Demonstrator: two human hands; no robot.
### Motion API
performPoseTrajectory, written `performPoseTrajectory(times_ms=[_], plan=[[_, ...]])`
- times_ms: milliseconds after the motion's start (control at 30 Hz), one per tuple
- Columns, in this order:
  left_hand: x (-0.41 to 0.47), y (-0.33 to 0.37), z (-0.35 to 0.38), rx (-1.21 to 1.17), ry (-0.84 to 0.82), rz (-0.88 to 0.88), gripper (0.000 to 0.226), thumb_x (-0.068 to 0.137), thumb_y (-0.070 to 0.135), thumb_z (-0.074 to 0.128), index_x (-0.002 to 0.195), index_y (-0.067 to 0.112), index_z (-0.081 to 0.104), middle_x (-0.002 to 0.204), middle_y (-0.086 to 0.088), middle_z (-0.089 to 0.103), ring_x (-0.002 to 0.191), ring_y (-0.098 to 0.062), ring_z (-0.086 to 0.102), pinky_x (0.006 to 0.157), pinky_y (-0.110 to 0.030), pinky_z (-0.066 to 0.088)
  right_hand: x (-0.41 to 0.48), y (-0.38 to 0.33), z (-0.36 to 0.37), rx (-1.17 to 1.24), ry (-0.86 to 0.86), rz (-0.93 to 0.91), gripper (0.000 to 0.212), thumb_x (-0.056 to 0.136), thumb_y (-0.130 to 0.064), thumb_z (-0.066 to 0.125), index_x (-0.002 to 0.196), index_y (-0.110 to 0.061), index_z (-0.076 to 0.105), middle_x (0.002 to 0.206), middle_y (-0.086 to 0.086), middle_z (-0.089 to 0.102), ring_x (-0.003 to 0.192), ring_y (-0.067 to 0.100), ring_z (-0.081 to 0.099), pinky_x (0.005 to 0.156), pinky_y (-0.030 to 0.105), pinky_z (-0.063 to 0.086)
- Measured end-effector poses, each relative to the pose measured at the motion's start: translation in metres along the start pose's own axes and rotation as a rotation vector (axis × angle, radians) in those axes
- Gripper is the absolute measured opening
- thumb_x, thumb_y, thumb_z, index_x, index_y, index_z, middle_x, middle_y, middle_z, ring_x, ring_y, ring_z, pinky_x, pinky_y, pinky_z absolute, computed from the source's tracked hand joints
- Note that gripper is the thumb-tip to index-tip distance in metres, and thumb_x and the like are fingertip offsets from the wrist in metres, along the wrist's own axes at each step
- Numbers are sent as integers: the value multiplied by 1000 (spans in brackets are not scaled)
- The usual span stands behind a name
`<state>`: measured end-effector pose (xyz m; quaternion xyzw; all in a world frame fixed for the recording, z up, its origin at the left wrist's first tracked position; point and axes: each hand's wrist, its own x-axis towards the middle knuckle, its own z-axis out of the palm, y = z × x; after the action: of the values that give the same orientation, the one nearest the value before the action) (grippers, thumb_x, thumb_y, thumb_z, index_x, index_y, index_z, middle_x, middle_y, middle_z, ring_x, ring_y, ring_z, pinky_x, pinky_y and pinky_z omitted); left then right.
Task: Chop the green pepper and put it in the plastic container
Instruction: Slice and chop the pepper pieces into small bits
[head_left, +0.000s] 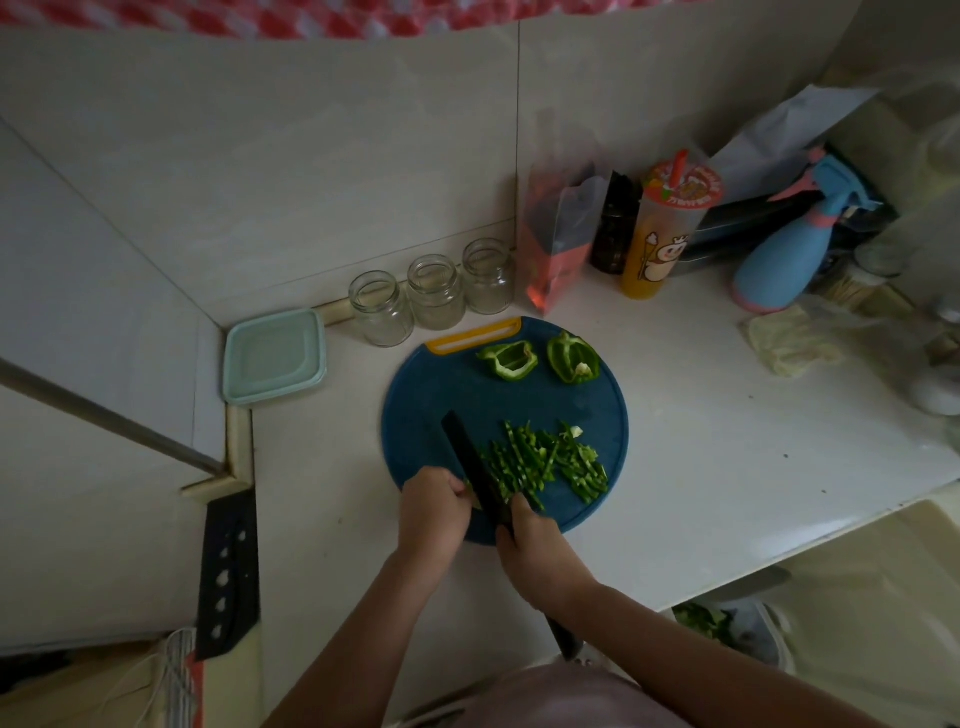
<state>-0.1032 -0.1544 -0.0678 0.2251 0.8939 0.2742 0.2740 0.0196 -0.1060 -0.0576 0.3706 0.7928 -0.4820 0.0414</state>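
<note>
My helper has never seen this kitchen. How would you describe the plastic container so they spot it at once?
Find the round blue cutting board on the white counter. Left of it, in the corner by the tiled wall, the plastic container sits beside three glass jars. Unlike those clear round jars, it is flat, square, mint green and lidded.

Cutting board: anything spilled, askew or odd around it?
Nothing spilled: the chopped green pepper strips all lie on the round blue cutting board. Only oddity: the square mint-green plastic container left of it has its lid on.
</note>
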Motion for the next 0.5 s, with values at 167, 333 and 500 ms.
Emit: performPoseTrajectory(times_ms=[167,333,500], plan=[[0,3,0,61,-5,0,16,82,7,62,66,11,63,72,-5,67,69,-19,63,60,-28,48,5,-5,3,-25,-18,31,9,98,-9,34,105,-8,40,87,10,56,71,18,49,61,26,35],[0,5,-1,60,-2,5,13,81,7,61,70,4,67,75,-8,69,71,-21,63,64,-29,47,14,-7,6,-52,-36,73,20,97,-8,33,115,-5,41,95,14,60,73,20,52,63,29,38],[-3,7,-6,45,-5,-2,14,82,8,60,72,5,70,75,-8,70,70,-20,65,64,-28,48,26,-18,12,-57,-15,101,15,95,-10,40,110,-8,40,98,15,62,87,30,62,65,37,45]])
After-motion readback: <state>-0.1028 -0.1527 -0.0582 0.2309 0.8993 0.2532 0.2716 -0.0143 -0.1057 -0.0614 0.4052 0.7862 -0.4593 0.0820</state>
